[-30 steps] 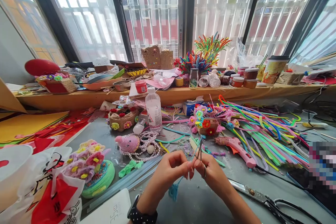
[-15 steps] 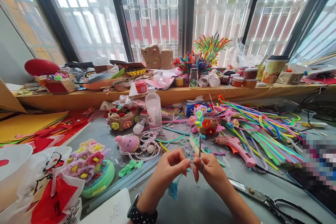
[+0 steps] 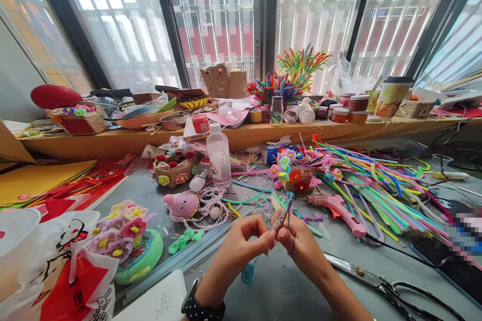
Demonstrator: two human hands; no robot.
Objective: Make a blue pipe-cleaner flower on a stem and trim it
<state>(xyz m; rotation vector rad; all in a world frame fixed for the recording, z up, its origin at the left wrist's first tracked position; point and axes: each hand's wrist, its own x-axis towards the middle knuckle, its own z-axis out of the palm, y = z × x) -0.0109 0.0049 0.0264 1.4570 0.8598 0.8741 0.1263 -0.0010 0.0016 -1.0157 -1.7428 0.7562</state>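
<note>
Near the front middle of the table, my left hand [image 3: 246,243] is closed, pinching a light blue pipe cleaner [image 3: 279,218] between thumb and fingertips. A blue fuzzy shaped piece [image 3: 247,274] dangles below that hand and looks joined to the strand. My right hand [image 3: 304,243] is closed around a small pair of scissors [image 3: 288,214], thumb through a handle loop. Their blades point up and away, slightly parted, right against the upright strand. Fingers partly hide where blade and strand meet. Both hands are held above the grey table, almost touching.
A pink glue gun [image 3: 344,214] and large scissors [image 3: 361,273] lie to the right. Behind stand a flower-covered basket [image 3: 301,185] and a clear bottle [image 3: 219,158]. Pipe cleaners [image 3: 380,200] spread at right. A flower-topped green cushion [image 3: 141,261] and white box [image 3: 158,298] are left.
The scissor blades were crossed apart, then closed together, and are parted again now. My right hand drew slightly away and came back towards my left. The view has shifted a little.
</note>
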